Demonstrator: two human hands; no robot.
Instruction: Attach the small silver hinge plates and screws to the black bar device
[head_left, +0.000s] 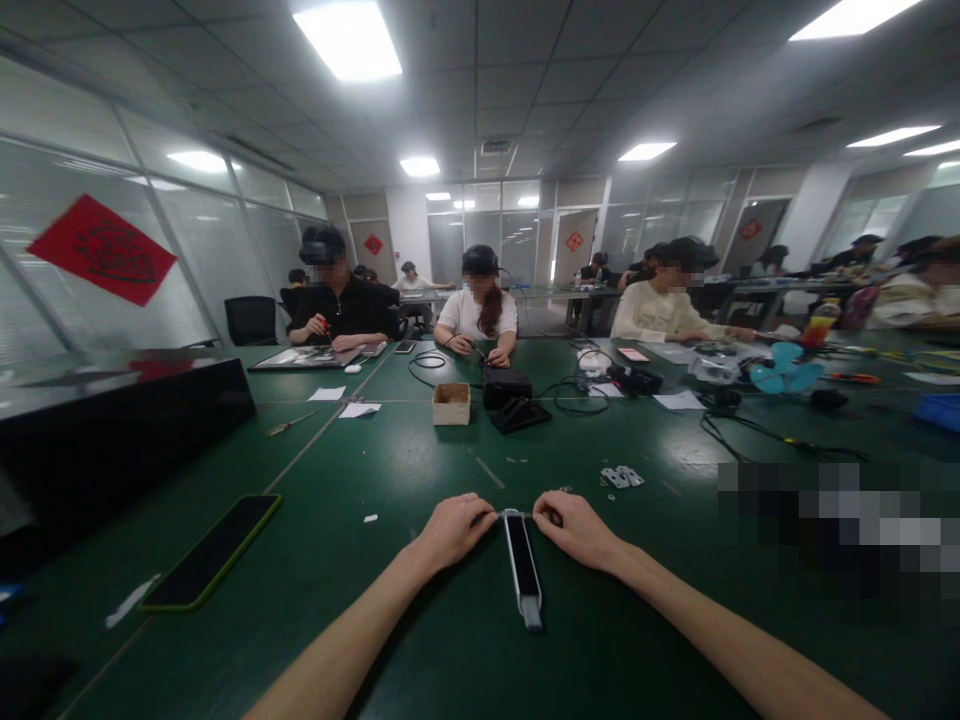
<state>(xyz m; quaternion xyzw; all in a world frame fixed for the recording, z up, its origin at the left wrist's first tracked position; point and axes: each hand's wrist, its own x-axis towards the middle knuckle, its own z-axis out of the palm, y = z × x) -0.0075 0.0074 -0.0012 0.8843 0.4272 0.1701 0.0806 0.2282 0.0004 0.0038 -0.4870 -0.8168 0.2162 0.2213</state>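
A narrow black device with a silver frame (522, 565) lies lengthwise on the green table (420, 640) in front of me. My left hand (452, 527) pinches its far end from the left, fingers curled. My right hand (576, 528) is closed at the same far end from the right, fingertips at the device's top corner. Whether the right fingers hold a small tool or part is too small to tell.
A phone in a green case (212, 551) lies at the left. Small metal parts (621, 477) lie beyond my right hand. A small cardboard box (451, 403) and a black device with cables (510, 395) stand farther back. Three people work across the table.
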